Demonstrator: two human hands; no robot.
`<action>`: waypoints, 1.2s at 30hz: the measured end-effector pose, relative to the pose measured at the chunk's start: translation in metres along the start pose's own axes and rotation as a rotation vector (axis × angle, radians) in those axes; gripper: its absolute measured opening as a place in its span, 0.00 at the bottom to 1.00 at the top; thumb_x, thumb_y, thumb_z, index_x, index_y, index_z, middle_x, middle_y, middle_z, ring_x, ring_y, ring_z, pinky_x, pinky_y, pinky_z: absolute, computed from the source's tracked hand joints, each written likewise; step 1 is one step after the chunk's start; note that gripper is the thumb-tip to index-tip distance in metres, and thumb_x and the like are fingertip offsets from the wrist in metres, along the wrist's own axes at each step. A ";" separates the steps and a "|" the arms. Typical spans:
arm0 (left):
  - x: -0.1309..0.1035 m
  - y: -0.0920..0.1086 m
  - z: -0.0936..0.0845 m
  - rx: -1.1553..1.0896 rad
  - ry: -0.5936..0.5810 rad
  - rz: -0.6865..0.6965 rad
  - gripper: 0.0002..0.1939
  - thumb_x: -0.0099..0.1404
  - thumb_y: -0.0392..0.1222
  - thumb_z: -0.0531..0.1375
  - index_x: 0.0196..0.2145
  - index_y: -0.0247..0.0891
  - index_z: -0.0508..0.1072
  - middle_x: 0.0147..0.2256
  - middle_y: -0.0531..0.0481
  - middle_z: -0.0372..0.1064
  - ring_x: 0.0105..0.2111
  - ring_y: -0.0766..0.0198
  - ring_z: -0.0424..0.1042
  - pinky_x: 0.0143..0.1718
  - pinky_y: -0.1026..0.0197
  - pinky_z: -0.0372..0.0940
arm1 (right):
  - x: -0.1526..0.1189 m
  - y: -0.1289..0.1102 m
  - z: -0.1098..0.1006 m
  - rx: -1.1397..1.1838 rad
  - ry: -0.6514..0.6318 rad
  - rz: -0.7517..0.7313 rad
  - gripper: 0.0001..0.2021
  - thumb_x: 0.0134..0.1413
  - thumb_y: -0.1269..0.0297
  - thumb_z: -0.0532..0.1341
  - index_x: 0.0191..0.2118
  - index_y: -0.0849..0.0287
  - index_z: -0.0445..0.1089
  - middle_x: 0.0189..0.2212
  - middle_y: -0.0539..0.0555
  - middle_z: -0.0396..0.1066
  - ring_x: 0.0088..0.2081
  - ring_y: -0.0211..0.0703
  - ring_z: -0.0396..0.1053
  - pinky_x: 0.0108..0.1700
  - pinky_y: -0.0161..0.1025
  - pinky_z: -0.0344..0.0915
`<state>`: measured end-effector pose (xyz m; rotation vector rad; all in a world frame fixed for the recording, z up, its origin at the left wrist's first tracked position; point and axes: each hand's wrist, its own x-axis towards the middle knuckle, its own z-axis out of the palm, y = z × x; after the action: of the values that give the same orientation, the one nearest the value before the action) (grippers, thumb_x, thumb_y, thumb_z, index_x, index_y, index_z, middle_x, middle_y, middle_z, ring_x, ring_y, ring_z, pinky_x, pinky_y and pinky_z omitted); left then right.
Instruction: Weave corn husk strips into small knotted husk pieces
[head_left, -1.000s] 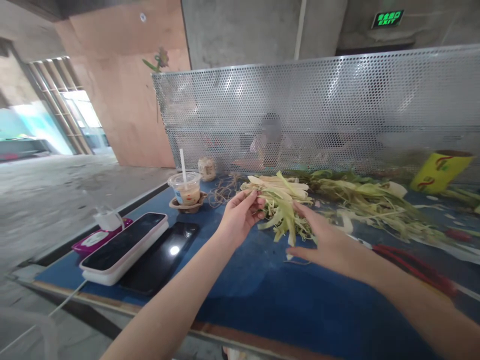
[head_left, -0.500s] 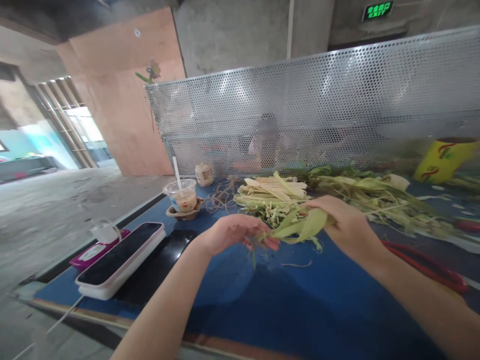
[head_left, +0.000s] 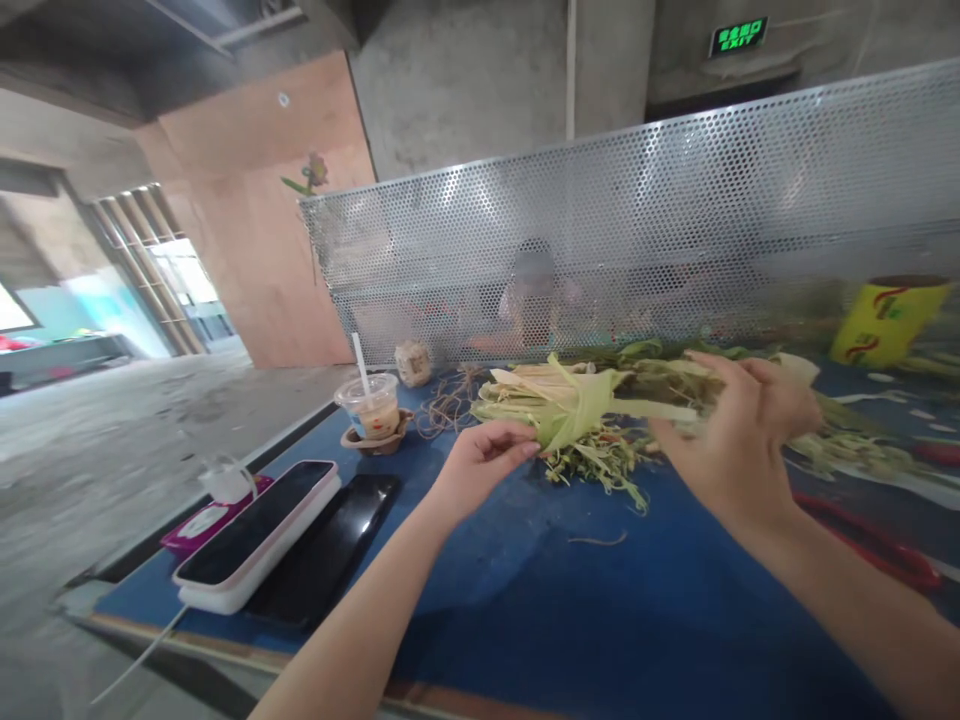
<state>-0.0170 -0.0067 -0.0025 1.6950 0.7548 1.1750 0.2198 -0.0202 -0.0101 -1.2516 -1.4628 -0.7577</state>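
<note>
My left hand [head_left: 491, 465] pinches the edge of a pale green corn husk [head_left: 576, 408] between thumb and fingers. That husk lies spread over a stack of cream-coloured husk strips [head_left: 517, 380]. My right hand [head_left: 750, 440] is to the right of it, thumb and fingers apart, with nothing visible in its grasp. A narrow pale end of husk points toward its thumb. Below the stack lies a tangle of shredded green husk scraps [head_left: 600, 460]. Behind the right hand, more long green husks [head_left: 840, 435] are heaped, partly hidden by it.
On the left are a pink-edged phone [head_left: 259, 525], a black flat device [head_left: 330, 550], a purple box [head_left: 202, 520] and a drink cup with straw [head_left: 367, 405]. Twine [head_left: 450, 400] lies behind. A yellow roll [head_left: 889, 320] and a red loop-shaped object [head_left: 870, 540] are right. A perforated metal screen [head_left: 450, 230] stands behind.
The husk that was between both hands now lies over the stack. My right hand has let go and moved right, opening; my left hand now pinches the husk's near edge.
</note>
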 end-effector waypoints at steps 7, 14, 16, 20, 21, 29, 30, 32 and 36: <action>-0.006 0.005 0.004 0.522 0.177 0.289 0.05 0.53 0.42 0.61 0.31 0.43 0.75 0.32 0.49 0.74 0.36 0.61 0.69 0.47 0.56 0.56 | -0.013 -0.025 0.002 0.425 -0.441 0.211 0.12 0.47 0.61 0.57 0.38 0.60 0.63 0.30 0.56 0.65 0.34 0.49 0.64 0.42 0.53 0.58; -0.011 0.003 0.021 0.604 -0.025 0.181 0.13 0.55 0.37 0.59 0.40 0.46 0.73 0.37 0.49 0.74 0.40 0.58 0.69 0.46 0.57 0.57 | -0.021 -0.068 -0.002 1.122 -0.788 0.614 0.12 0.48 0.57 0.55 0.37 0.55 0.68 0.26 0.52 0.69 0.25 0.41 0.67 0.27 0.39 0.65; -0.012 0.001 0.026 0.614 -0.021 0.150 0.12 0.54 0.39 0.60 0.38 0.43 0.73 0.39 0.48 0.73 0.41 0.57 0.69 0.44 0.58 0.59 | -0.019 -0.067 -0.002 1.137 -0.728 0.648 0.12 0.46 0.56 0.57 0.36 0.54 0.69 0.27 0.52 0.69 0.29 0.42 0.67 0.30 0.39 0.66; -0.013 -0.002 0.031 0.563 0.018 0.094 0.08 0.55 0.42 0.59 0.34 0.40 0.72 0.35 0.48 0.73 0.37 0.61 0.70 0.39 0.61 0.62 | -0.020 -0.053 0.002 1.151 -0.688 0.771 0.14 0.43 0.52 0.61 0.32 0.57 0.72 0.19 0.50 0.65 0.21 0.39 0.63 0.23 0.37 0.61; -0.013 -0.003 0.031 0.551 0.025 0.083 0.07 0.56 0.41 0.59 0.34 0.39 0.71 0.34 0.48 0.72 0.35 0.61 0.70 0.38 0.61 0.62 | -0.020 -0.050 0.004 1.157 -0.690 0.816 0.15 0.42 0.52 0.61 0.30 0.59 0.72 0.18 0.49 0.65 0.19 0.37 0.61 0.21 0.36 0.59; -0.013 -0.003 0.036 0.495 0.069 -0.032 0.06 0.55 0.37 0.59 0.32 0.39 0.65 0.28 0.51 0.73 0.33 0.61 0.69 0.42 0.56 0.57 | -0.019 -0.049 0.007 1.175 -0.708 0.882 0.15 0.40 0.52 0.63 0.25 0.60 0.74 0.15 0.50 0.63 0.15 0.33 0.56 0.17 0.35 0.53; -0.013 -0.002 0.036 0.464 0.075 -0.048 0.07 0.54 0.37 0.59 0.32 0.39 0.64 0.28 0.51 0.72 0.33 0.61 0.69 0.41 0.57 0.58 | -0.018 -0.049 0.006 1.174 -0.725 0.874 0.14 0.40 0.52 0.63 0.25 0.60 0.74 0.15 0.50 0.63 0.15 0.33 0.56 0.18 0.34 0.53; -0.013 -0.001 0.035 0.357 0.054 -0.086 0.09 0.54 0.39 0.59 0.32 0.38 0.62 0.28 0.50 0.71 0.31 0.63 0.69 0.38 0.59 0.60 | -0.016 -0.049 0.005 1.185 -0.763 0.863 0.15 0.40 0.52 0.63 0.26 0.61 0.74 0.15 0.49 0.63 0.15 0.34 0.56 0.18 0.34 0.53; -0.011 0.000 0.035 0.189 0.042 -0.111 0.10 0.55 0.40 0.59 0.34 0.37 0.62 0.27 0.49 0.71 0.32 0.64 0.69 0.39 0.60 0.60 | -0.016 -0.045 0.008 1.215 -0.785 0.886 0.16 0.36 0.51 0.64 0.25 0.61 0.73 0.15 0.49 0.63 0.15 0.34 0.56 0.17 0.34 0.52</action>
<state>0.0115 -0.0276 -0.0115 1.7617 0.9992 1.0931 0.1736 -0.0301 -0.0211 -0.9949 -1.3002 1.1915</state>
